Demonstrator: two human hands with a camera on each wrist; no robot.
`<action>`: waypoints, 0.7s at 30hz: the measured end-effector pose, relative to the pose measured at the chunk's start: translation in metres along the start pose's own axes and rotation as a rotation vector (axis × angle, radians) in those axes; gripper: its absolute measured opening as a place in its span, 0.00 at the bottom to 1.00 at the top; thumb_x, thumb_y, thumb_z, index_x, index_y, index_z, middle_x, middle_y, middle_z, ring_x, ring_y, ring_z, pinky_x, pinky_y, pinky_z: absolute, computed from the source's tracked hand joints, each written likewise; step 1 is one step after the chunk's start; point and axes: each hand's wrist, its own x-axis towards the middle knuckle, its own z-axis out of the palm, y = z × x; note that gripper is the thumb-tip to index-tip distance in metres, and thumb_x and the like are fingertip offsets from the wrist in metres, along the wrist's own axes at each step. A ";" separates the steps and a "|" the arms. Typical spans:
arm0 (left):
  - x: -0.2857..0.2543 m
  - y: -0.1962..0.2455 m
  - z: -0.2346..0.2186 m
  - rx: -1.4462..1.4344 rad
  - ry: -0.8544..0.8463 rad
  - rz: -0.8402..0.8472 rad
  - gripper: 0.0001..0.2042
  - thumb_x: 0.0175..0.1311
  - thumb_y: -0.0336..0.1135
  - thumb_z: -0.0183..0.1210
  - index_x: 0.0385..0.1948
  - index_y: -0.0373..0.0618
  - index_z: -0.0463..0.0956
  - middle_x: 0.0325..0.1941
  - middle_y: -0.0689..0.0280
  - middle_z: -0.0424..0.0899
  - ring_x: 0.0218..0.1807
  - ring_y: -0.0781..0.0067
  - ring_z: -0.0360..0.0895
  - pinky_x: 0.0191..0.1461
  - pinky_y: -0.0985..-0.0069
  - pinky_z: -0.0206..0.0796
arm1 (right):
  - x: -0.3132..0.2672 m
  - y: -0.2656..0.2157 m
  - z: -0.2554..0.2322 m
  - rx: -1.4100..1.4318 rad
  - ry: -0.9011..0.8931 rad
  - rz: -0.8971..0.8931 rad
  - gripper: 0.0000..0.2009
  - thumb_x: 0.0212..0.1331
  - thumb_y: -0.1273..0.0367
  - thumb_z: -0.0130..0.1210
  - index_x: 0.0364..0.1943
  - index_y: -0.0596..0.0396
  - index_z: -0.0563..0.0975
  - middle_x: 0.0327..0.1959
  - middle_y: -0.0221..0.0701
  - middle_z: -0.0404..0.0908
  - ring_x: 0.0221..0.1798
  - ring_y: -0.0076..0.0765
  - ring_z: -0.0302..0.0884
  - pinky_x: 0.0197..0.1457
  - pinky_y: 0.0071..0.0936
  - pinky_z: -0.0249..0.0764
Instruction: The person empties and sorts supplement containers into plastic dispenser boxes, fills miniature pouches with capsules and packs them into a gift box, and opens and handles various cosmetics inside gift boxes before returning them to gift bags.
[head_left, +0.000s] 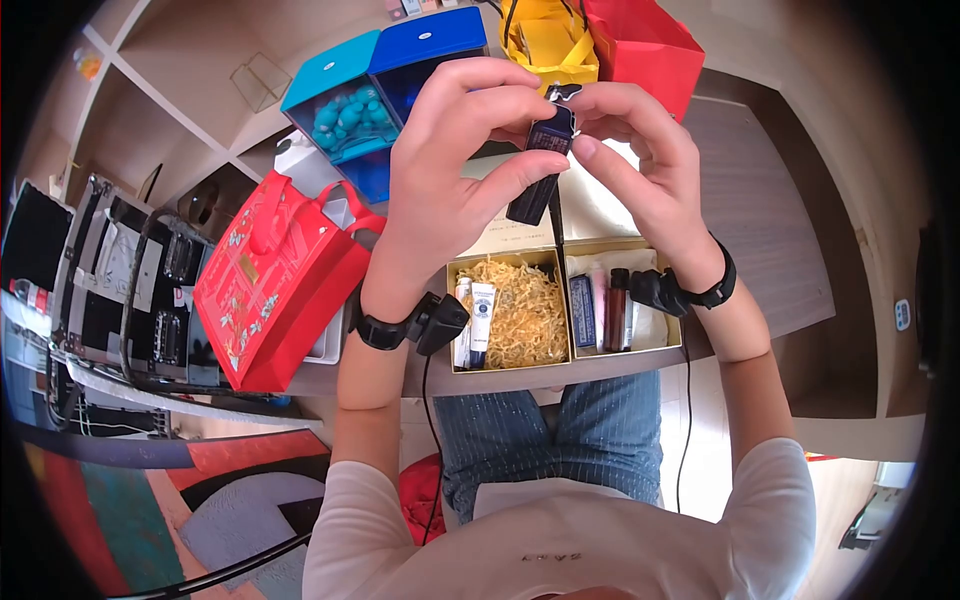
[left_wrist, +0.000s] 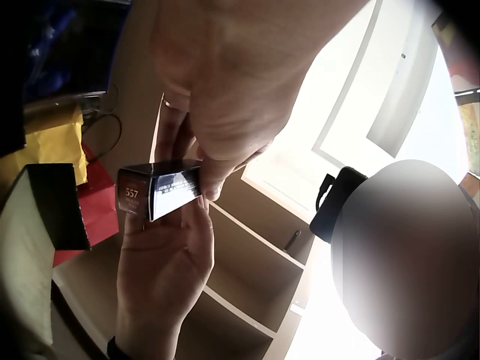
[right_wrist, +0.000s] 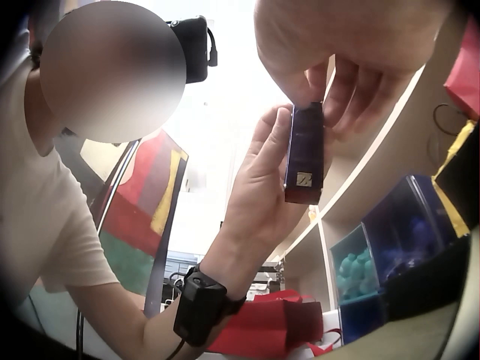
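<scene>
My left hand grips a small, dark cosmetics box along its sides, thumb in front. The box is tilted, up over the table. At its upper end, where a flap stands up, my right hand pinches the edge between thumb and fingers. A "557" label shows on the box end in the left wrist view. In the right wrist view, a pale square emblem marks one long side. Below the hands stands a gold gift box with two compartments.
Shredded paper filler and white tubes fill the left compartment. A dark tube and a blue box lie in the right one. Around stand a red gift bag, blue bins, and a yellow bag.
</scene>
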 end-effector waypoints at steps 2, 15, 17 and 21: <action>0.003 0.004 -0.002 0.025 -0.019 -0.007 0.23 0.58 0.24 0.73 0.55 0.37 0.75 0.61 0.57 0.74 0.51 0.71 0.83 0.52 0.76 0.81 | 0.000 0.002 0.001 -0.006 0.008 -0.022 0.15 0.64 0.75 0.61 0.56 0.58 0.81 0.45 0.30 0.84 0.45 0.24 0.83 0.52 0.25 0.80; -0.002 -0.003 -0.004 0.071 -0.072 -0.010 0.22 0.57 0.23 0.73 0.54 0.38 0.77 0.62 0.57 0.71 0.52 0.68 0.83 0.52 0.75 0.82 | 0.003 0.000 -0.003 0.002 -0.054 0.014 0.20 0.63 0.76 0.60 0.60 0.57 0.80 0.46 0.31 0.83 0.45 0.23 0.82 0.50 0.24 0.80; -0.001 -0.003 -0.001 0.059 -0.067 -0.015 0.23 0.57 0.23 0.73 0.55 0.38 0.77 0.61 0.57 0.71 0.51 0.69 0.84 0.52 0.76 0.82 | 0.003 0.001 -0.004 -0.030 -0.039 -0.002 0.19 0.63 0.75 0.61 0.59 0.58 0.80 0.47 0.32 0.83 0.45 0.25 0.82 0.49 0.24 0.80; 0.000 0.001 0.004 0.017 -0.042 -0.077 0.24 0.57 0.22 0.73 0.57 0.37 0.77 0.60 0.59 0.71 0.49 0.72 0.84 0.52 0.77 0.82 | 0.003 0.000 -0.001 -0.105 0.026 -0.053 0.16 0.62 0.74 0.64 0.54 0.61 0.82 0.47 0.35 0.83 0.46 0.29 0.83 0.48 0.25 0.79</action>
